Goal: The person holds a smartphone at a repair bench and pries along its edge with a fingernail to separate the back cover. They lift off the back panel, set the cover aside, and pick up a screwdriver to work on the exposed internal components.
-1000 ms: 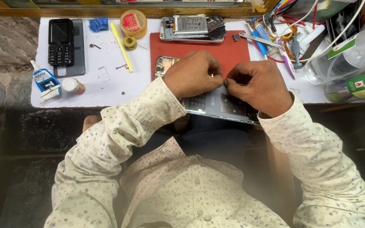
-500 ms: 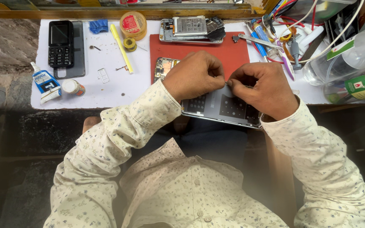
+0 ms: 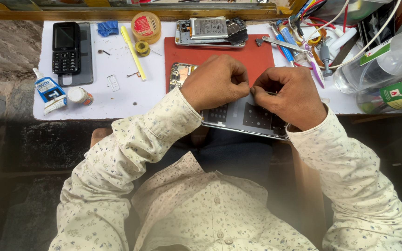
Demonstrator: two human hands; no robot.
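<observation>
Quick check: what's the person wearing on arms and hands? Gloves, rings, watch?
Both arms are in long cream sleeves with a tiny dark floral print, left sleeve and right sleeve, cuffs at the wrists. The left hand and right hand are bare: no gloves, rings or watch visible.

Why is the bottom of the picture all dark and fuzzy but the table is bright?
Head view: light falls evenly on the white table, so the black phone and red mat look sharp; below the table edge the floor lies in shadow; the shirt is close to the camera, soft and hazy; the left hand and right hand stay clear.
</observation>
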